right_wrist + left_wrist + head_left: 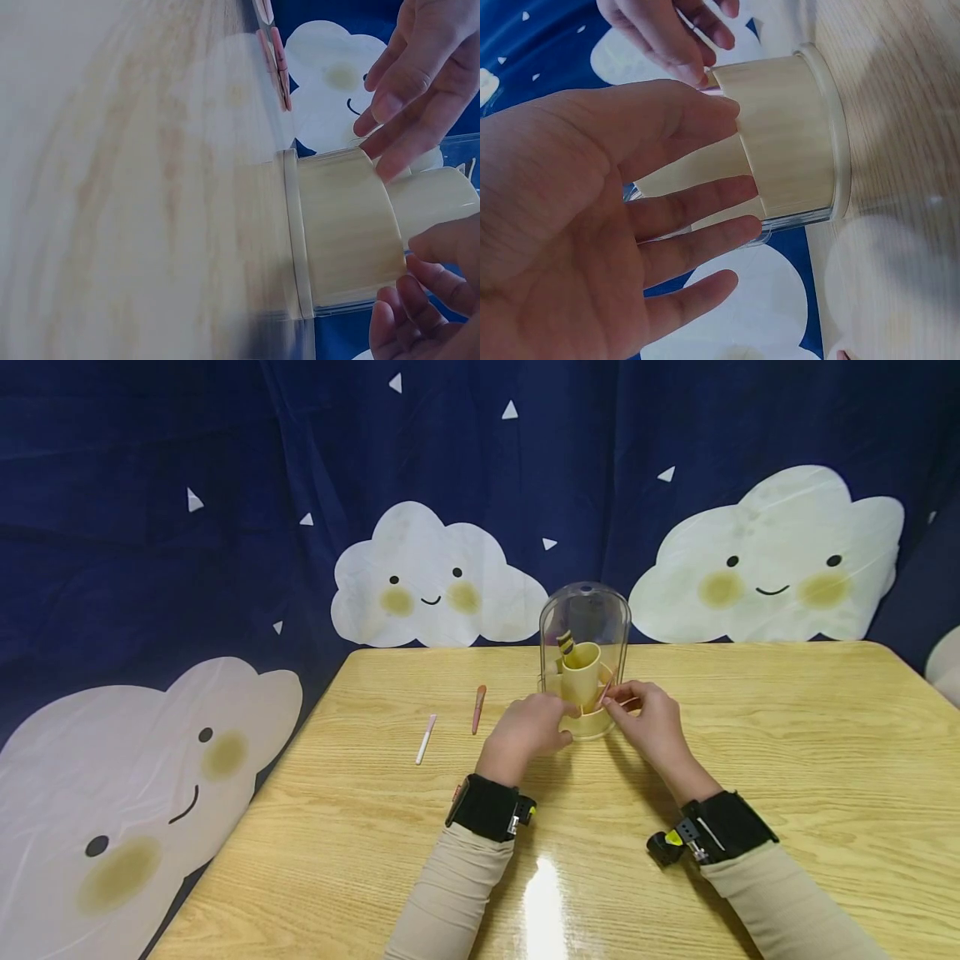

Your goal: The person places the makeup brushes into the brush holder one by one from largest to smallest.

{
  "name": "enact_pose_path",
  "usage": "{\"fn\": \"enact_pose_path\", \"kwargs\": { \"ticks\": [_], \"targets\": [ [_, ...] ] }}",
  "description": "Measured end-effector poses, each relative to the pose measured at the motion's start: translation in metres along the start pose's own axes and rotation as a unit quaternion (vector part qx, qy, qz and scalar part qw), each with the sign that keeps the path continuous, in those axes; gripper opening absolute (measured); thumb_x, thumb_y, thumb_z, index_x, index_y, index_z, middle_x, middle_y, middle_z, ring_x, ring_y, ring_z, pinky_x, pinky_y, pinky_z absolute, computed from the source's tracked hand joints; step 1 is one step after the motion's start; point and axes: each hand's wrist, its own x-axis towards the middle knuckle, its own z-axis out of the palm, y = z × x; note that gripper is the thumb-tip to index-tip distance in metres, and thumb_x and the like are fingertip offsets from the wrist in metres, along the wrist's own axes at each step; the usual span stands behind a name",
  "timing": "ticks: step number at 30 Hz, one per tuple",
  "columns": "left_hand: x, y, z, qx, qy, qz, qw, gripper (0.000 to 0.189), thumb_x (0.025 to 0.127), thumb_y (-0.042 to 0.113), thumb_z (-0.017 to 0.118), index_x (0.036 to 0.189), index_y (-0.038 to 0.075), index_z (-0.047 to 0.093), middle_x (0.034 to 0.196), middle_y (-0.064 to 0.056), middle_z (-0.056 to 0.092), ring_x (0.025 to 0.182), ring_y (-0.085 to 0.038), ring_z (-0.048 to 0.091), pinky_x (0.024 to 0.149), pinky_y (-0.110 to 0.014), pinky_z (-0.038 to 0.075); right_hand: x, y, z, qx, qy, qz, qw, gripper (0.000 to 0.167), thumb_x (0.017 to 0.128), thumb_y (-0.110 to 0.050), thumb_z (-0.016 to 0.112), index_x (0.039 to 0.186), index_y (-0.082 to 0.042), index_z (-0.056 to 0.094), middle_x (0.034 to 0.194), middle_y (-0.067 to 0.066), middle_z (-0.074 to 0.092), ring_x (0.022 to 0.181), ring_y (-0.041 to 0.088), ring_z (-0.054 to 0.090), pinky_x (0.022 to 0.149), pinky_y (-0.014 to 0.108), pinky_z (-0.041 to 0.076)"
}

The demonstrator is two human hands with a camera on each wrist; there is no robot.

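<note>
A cream brush holder stands upright on the table, with a taller cup inside and a clear domed cover behind. My right hand is at the holder's right side, thumb and fingertips pinching a slim pink makeup brush at the rim; its ends are partly hidden. On the left, my left hand reaches to the front rim with fingers extended. Its fingertips touch or nearly touch the rim in the left wrist view. A brown-and-cream striped piece sticks up beside the cup.
Left of the holder lie a pink-handled makeup brush and a slim white brush. The wooden table ends at a dark blue curtain with cloud cut-outs. Each wrist wears a black strap with a small camera.
</note>
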Motion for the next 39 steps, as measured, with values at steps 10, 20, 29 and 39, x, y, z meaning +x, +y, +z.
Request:
{"fn": "enact_pose_path", "kwargs": {
  "ticks": [10,20,29,39],
  "targets": [
    [0.002,-0.008,-0.002,-0.021,0.012,-0.001,0.9997,0.037,0.097,0.024,0.068,0.133,0.018,0.068,0.133,-0.001,0.066,0.123,-0.018,0.061,0.096,-0.036,0.052,0.000,0.000,0.000,0.000,-0.006,0.001,1.0000,0.015,0.093,-0.007,0.070,0.100,0.007,0.071,0.100,0.022,0.070,0.090,0.035,0.067,0.078,0.031,0.051],
    [-0.005,-0.053,-0.009,-0.093,0.090,-0.088,0.9876,0.032,0.096,0.019,0.068,0.127,0.010,0.070,0.126,-0.010,0.069,0.116,-0.027,0.065,0.094,-0.047,0.053,0.000,0.000,0.002,0.007,0.008,-0.005,0.9999,0.013,0.093,-0.005,0.070,0.098,0.007,0.070,0.097,0.022,0.069,0.087,0.033,0.066,0.079,0.038,0.053],
    [-0.012,-0.085,0.004,-0.154,0.111,-0.206,0.9597,0.045,0.091,0.005,0.069,0.061,0.011,0.036,0.066,0.000,0.027,0.061,-0.016,0.028,0.060,-0.030,0.029,-0.002,-0.001,0.002,0.010,0.014,-0.009,0.9998,0.011,0.093,-0.004,0.070,0.097,0.006,0.070,0.095,0.021,0.069,0.086,0.032,0.066,0.080,0.045,0.054],
    [-0.005,-0.090,0.021,-0.141,0.162,-0.292,0.9320,0.019,0.088,0.008,0.076,0.076,0.002,0.062,0.083,-0.015,0.068,0.073,-0.028,0.067,0.063,-0.039,0.057,-0.001,-0.003,0.004,0.016,0.016,-0.016,0.9996,0.012,0.093,-0.004,0.069,0.098,0.007,0.069,0.096,0.022,0.069,0.086,0.034,0.067,0.080,0.045,0.055]
  ]
}}
